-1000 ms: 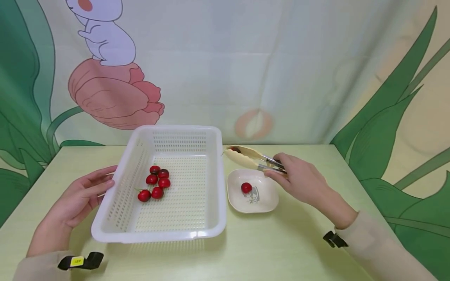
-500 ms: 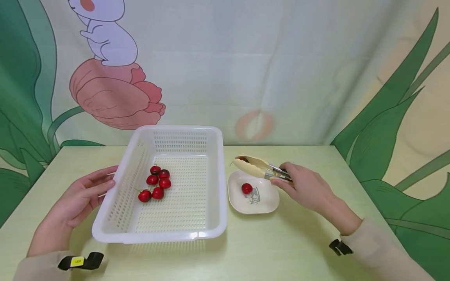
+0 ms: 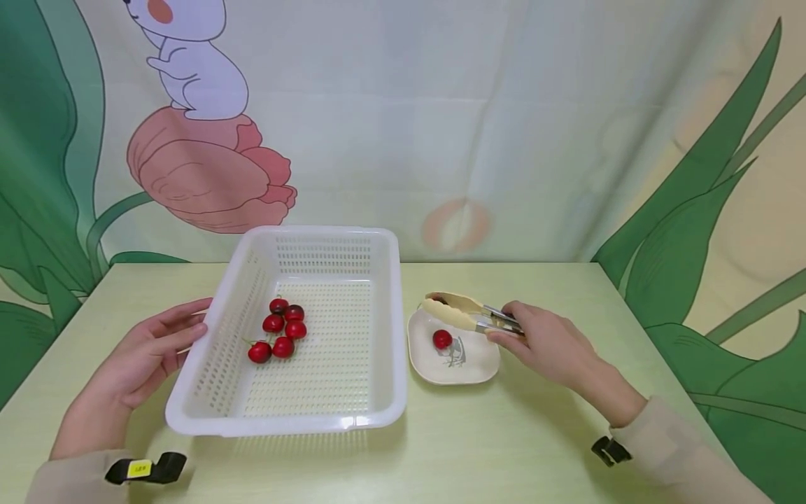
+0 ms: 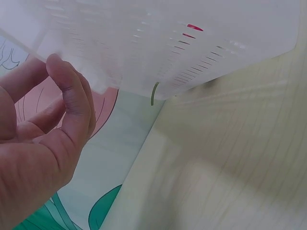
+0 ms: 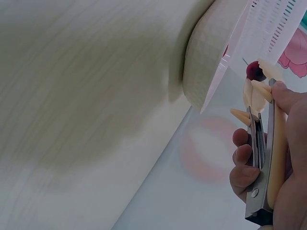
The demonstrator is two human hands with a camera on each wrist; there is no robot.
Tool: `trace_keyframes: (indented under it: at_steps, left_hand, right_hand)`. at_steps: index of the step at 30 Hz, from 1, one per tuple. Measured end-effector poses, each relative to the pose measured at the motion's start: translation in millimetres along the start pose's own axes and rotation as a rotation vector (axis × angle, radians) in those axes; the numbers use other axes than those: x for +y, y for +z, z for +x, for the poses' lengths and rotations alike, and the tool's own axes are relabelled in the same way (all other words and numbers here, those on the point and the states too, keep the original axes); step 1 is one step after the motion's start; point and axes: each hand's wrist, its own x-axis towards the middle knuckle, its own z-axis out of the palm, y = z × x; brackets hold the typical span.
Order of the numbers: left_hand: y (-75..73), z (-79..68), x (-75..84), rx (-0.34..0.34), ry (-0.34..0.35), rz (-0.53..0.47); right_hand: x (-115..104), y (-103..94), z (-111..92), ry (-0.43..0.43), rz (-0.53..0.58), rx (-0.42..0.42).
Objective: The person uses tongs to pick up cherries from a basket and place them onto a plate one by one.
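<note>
My left hand [image 3: 147,353] holds the left rim of a white perforated plastic basket [image 3: 283,425], thumb on the rim. Several red cherries [image 3: 283,346] lie on the left part of its floor. A green stem [image 4: 154,94] pokes out through the basket's holes in the left wrist view. With my right hand [image 3: 557,343] I grip steel tongs [image 3: 448,314] with cream-coloured scalloped heads. Between those heads sits a dark red cherry [image 5: 255,70], mostly hidden in the head view. The tongs are over the back of a small white dish [image 3: 481,364], where one red cherry [image 3: 442,339] lies.
The dish stands just right of the basket on a pale green wood-grain table [image 3: 478,434]. Behind the table hangs a printed cloth [image 3: 535,140] with plants and a white animal. Black straps [image 3: 611,451] are worn at both sleeves.
My right hand has brought the tongs and their cherry rightward and toward me, from beside the basket's right rim to over the dish. My left hand and the basket stay put.
</note>
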Motion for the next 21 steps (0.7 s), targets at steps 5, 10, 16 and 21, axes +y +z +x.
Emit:
trace_keyframes:
  at_steps: [5,10,16,21]
  left_hand:
    - [0.6,0.3,0.2,-0.002,0.002,-0.002]
    - [2.2,0.3,0.8,0.007,-0.001,0.008]
    - [2.8,-0.4,0.7,0.025,-0.012,0.013]
    - [1.5,-0.2,0.0,-0.001,0.005,-0.017]
  right_hand:
    - [1.3,1.9,-0.2,0.006,-0.001,-0.013]
    - [1.9,1.7,-0.7,0.001,0.007,-0.015]
    - [4.3,0.4,0.9,0.005,-0.002,0.0]
    - [4.9,-1.6,3.7,0.007,-0.017,-0.001]
